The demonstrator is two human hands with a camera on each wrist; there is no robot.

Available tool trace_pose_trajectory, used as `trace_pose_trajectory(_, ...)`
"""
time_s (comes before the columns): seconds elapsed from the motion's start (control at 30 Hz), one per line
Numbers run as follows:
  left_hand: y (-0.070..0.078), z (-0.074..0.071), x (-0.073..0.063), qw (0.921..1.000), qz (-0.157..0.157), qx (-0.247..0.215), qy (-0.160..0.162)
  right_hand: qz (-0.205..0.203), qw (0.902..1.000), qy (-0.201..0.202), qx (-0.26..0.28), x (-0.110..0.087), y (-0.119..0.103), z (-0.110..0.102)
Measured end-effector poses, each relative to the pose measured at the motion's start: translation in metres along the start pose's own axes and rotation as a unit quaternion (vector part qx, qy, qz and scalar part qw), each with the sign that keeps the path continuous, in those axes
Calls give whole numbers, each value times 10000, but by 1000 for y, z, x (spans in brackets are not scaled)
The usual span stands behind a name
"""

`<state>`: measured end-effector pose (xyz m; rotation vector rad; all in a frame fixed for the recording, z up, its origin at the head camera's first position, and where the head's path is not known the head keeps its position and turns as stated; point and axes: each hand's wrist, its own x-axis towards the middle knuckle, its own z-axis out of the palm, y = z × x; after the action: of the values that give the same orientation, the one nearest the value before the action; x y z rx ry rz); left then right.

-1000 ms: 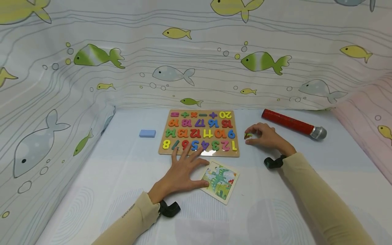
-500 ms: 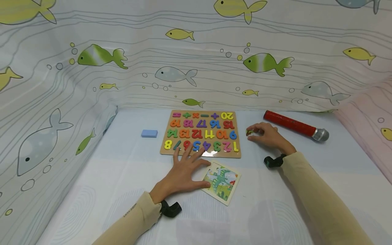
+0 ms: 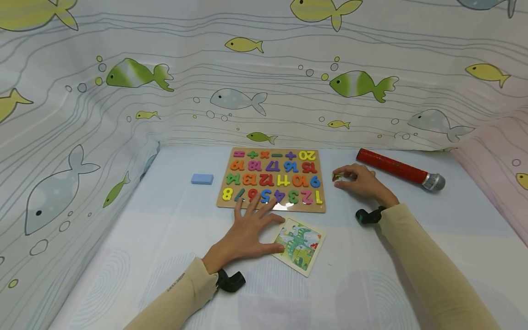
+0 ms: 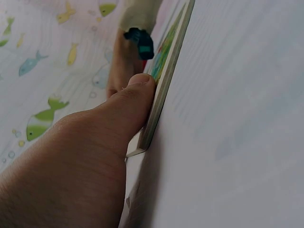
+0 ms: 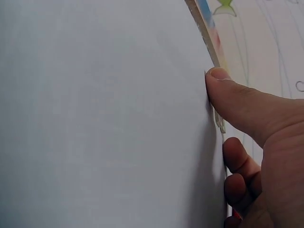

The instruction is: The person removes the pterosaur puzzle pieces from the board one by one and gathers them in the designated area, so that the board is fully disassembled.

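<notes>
My left hand (image 3: 247,231) lies spread over a small square dinosaur jigsaw puzzle (image 3: 299,247). Its thumb rests on the puzzle's left side, as the left wrist view shows of the thumb (image 4: 137,95) too. The longer fingertips reach the lower edge of the number board (image 3: 270,211). To the right of that board, my right hand (image 3: 360,181) pinches a small green and yellow piece (image 3: 337,176) between thumb and fingers, close to the table. Most of the piece is covered by the fingers; its exact shape cannot be made out. In the right wrist view, the right hand (image 5: 285,147) hides it.
A red toy microphone (image 3: 398,169) with a silver head lies behind the right hand. Left of the number board sits a blue block (image 3: 202,179). A fish-patterned sheet (image 3: 288,123) hangs behind and beside the white table covering.
The head view has shifted slightly. Both hands keep nearly the same places, with the left thumb on the puzzle and the right fingers at the small piece.
</notes>
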<state>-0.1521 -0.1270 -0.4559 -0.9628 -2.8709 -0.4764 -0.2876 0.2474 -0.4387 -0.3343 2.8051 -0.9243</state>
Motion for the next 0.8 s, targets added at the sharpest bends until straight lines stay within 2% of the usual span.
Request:
trace_pose_trajectory(0.23,0,0,0,9999,65,-9,77,-46,9998,49,212,-5,2,1)
trace_pose_trajectory(0.37,0,-1,1,9999,87,-11,117,-75,9989,230,397,-7,3,1)
trace_pose_trajectory(0.57,0,-1,-1,9999,-37,-113,-103,-17,9969,422,657,-10,6,7)
trace_pose_trajectory(0.8,1,-1,0,9999,-44,-35,-86,-126,9918,953,846,-19,3,10)
